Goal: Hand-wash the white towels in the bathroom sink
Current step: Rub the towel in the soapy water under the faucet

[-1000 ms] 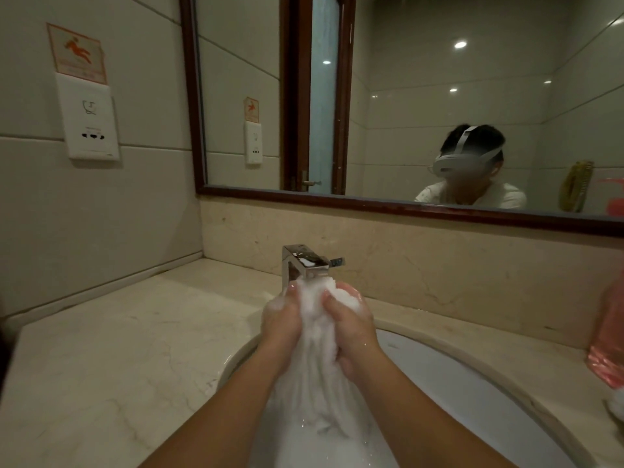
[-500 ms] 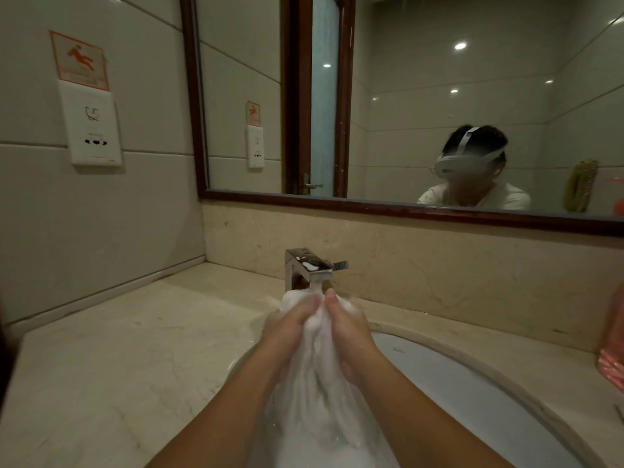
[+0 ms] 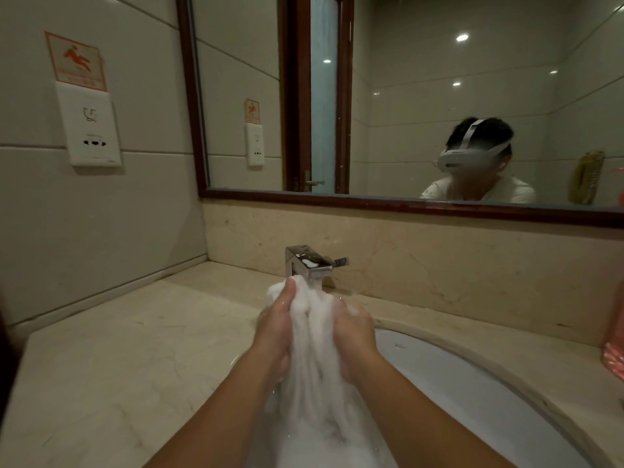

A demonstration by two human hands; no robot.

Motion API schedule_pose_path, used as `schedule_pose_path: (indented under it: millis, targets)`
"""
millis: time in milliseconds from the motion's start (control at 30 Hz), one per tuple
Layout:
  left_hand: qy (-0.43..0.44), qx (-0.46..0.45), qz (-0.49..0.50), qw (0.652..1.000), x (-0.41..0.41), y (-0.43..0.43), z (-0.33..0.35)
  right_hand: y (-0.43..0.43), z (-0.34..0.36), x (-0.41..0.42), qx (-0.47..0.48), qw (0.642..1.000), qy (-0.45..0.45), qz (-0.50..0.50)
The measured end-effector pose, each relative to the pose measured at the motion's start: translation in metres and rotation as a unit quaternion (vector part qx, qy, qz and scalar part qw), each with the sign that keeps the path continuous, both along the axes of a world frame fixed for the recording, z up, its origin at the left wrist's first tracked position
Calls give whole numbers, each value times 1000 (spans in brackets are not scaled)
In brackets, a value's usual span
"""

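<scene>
A wet, soapy white towel is bunched upright between both hands, over the white sink. My left hand grips its left side, fingertips near the top of the bunch. My right hand grips its right side, a little lower. The towel's lower part trails down into foamy water in the basin. The chrome faucet stands just behind the top of the towel.
Beige marble counter stretches to the left of the sink, up to a tiled wall with a white socket plate. A framed mirror hangs above the backsplash. A pink plastic item sits at the right edge.
Both hands have rubbed the towel against itself, the left hand shifting up and the right hand down. The view has tilted slightly downward.
</scene>
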State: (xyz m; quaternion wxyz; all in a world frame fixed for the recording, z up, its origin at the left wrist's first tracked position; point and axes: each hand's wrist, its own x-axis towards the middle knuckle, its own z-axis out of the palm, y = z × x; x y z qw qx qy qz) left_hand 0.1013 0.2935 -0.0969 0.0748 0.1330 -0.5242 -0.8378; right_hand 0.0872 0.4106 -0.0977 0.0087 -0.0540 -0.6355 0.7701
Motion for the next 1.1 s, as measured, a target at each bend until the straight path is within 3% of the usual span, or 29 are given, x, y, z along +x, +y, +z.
schedule_pose_path:
  millis: [133,233,333,400,467,533,600,767,900,1033,1100]
  targets:
    - [-62,-160,37,984,-5,9,-6,11,15,-1,-59,997,-8,-41]
    - [-78,-147,-15,986,-12,11,-11,16,18,-3,-113,993,28,-14]
    - [-49,-121,-56,990,-17,13,-13,12,5,-1,-93,993,5,78]
    - [-40,-156,-56,985,-10,15,-7,15,2,5,-62,988,-18,141]
    - [-15,-259,-21,966,4,19,7,17,1,3,-46,990,-4,136]
    - [-14,-389,24,921,10,22,10,17,2,-1,-24,998,45,43]
    - [-9,-456,35,889,12,23,8,14,5,-4,-31,998,56,-20]
    - [35,-438,-13,898,10,18,-3,14,3,-17,-168,980,-33,-102]
    - [86,-467,-43,879,-2,25,-12,20,-1,-17,-130,989,6,-62]
    - [20,-402,43,915,-5,20,-1,12,-5,-8,-70,995,60,38]
    - [54,-372,78,923,-2,15,1,9,-4,3,-61,990,93,82]
